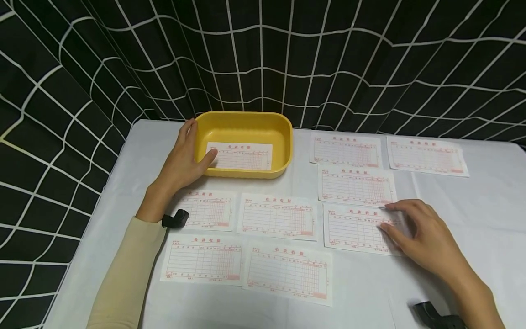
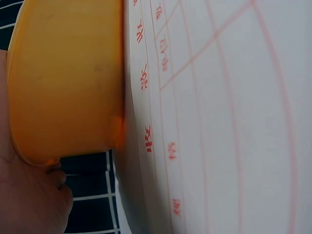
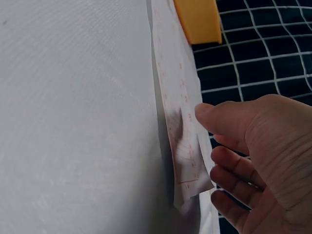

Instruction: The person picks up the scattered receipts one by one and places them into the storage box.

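Observation:
A yellow plastic tray (image 1: pixel 246 174) stands at the back left with one printed receipt slip (image 1: pixel 246 157) lying in it. My left hand (image 1: pixel 182 155) grips its left rim, thumb over the inside and fingers along the outer edge; the left wrist view shows the hand against the tray wall (image 2: pixel 68 83). Over the right end of a white receipt slip with red print (image 1: pixel 357 230) hovers my right hand (image 1: pixel 423 233), thumb and forefinger apart. The right wrist view has the thumb close above that slip (image 3: pixel 187 146), the other fingers loosely bent.
More receipt slips lie in rows on the white cloth: one at the far right (image 1: pixel 427 155), others near the front (image 1: pixel 287 274) and below the tray (image 1: pixel 277 217). Black cloth with a white grid (image 1: pixel 263 55) hangs behind and at the left.

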`<act>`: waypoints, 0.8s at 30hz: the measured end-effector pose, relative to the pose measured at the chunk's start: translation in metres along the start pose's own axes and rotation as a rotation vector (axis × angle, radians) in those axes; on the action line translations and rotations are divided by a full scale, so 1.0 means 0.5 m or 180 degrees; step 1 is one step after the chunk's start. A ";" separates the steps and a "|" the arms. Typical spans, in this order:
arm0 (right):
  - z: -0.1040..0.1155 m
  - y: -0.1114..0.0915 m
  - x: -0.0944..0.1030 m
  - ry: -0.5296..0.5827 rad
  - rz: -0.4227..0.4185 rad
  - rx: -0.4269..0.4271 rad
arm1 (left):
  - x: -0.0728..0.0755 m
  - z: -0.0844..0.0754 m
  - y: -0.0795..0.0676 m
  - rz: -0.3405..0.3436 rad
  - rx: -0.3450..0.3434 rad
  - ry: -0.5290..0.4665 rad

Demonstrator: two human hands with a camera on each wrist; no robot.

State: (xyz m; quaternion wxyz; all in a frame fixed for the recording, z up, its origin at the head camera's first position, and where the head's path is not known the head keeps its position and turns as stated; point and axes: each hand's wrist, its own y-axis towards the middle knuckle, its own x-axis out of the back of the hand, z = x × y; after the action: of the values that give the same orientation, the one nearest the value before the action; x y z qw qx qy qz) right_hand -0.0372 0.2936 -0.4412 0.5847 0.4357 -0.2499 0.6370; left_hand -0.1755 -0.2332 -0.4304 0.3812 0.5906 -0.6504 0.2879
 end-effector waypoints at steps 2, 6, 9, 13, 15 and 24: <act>-0.001 -0.003 0.002 -0.0025 0.0003 0.0005 | 0.000 -0.001 0.001 -0.0001 -0.0002 0.0007; -0.004 -0.006 0.004 -0.0068 0.0010 0.0000 | -0.001 -0.002 0.001 -0.0012 -0.0006 0.0011; -0.006 -0.009 0.004 -0.0106 0.0048 -0.0021 | -0.002 -0.002 0.001 -0.0010 -0.0003 0.0004; -0.009 -0.012 0.005 -0.0158 0.0136 -0.0042 | -0.004 -0.002 0.000 0.0003 0.0011 -0.0009; -0.011 -0.013 0.007 -0.0188 0.0184 -0.0048 | -0.004 -0.003 -0.001 0.0004 0.0017 -0.0012; -0.019 -0.013 0.010 -0.0173 0.0323 -0.0056 | 0.000 -0.004 0.000 -0.0012 0.0008 0.0020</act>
State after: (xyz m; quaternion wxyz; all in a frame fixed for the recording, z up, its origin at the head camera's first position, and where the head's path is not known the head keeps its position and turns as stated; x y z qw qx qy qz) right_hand -0.0330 0.3054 -0.4432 0.5485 0.4345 -0.2931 0.6515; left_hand -0.1750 -0.2315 -0.4292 0.3830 0.5914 -0.6478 0.2899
